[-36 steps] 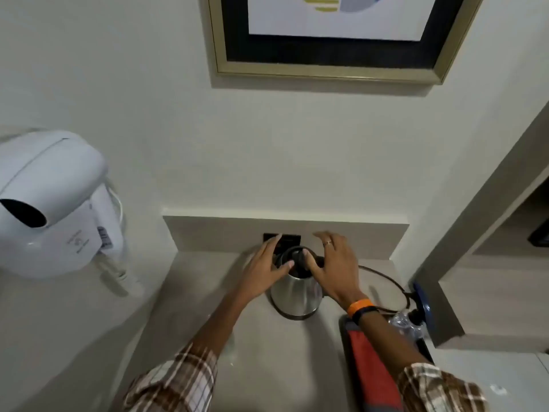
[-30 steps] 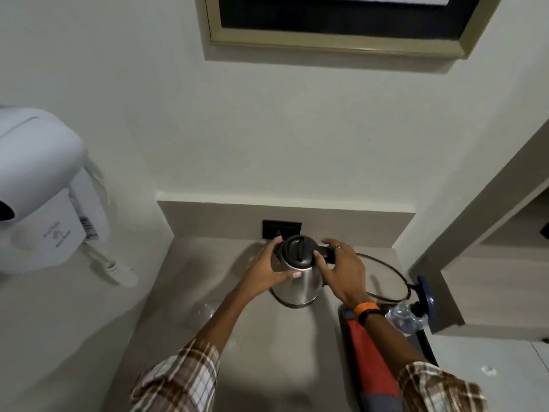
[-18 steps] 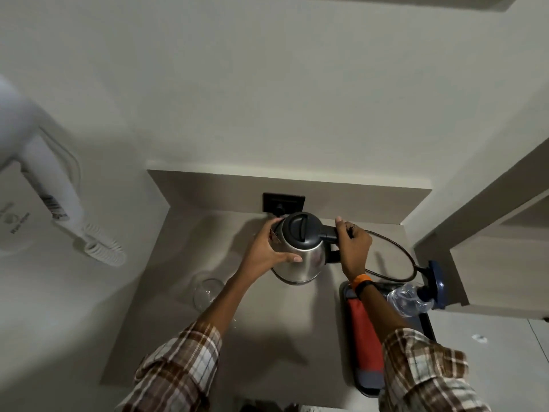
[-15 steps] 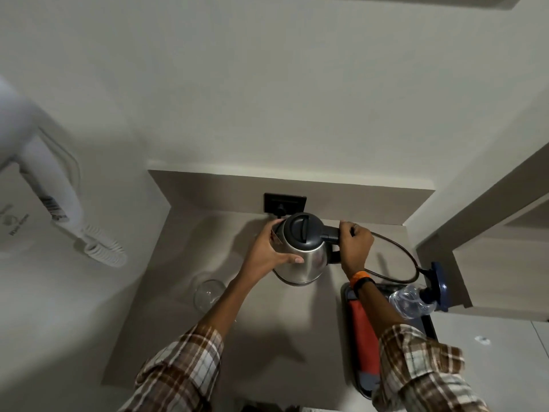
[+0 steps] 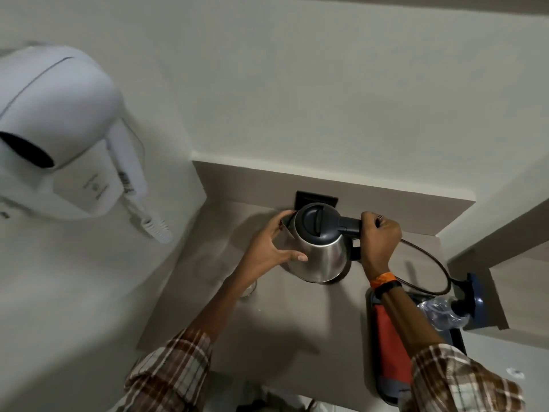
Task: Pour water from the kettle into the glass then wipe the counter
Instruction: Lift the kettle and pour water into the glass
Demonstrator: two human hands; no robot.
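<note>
A steel kettle (image 5: 322, 252) with a dark lid stands on its base at the back of the beige counter (image 5: 285, 319). My right hand (image 5: 378, 240) is closed around the kettle's black handle. My left hand (image 5: 271, 248) cups the kettle's left side, thumb across the steel front. A clear glass (image 5: 249, 288) stands on the counter just left of the kettle, mostly hidden behind my left forearm. A red cloth (image 5: 390, 346) lies in a black tray at the right, partly under my right arm.
A white wall-mounted hair dryer (image 5: 59, 135) juts out at the left. The kettle's black cord (image 5: 430, 263) loops right to a plug. A crumpled plastic bottle (image 5: 439, 312) lies in the black tray (image 5: 456, 337). A black socket (image 5: 316, 199) sits behind the kettle. A wall ledge rises at right.
My right hand moved from the kettle's lid to its handle and closed on it. My left hand stayed on the kettle's side. The camera view shifted.
</note>
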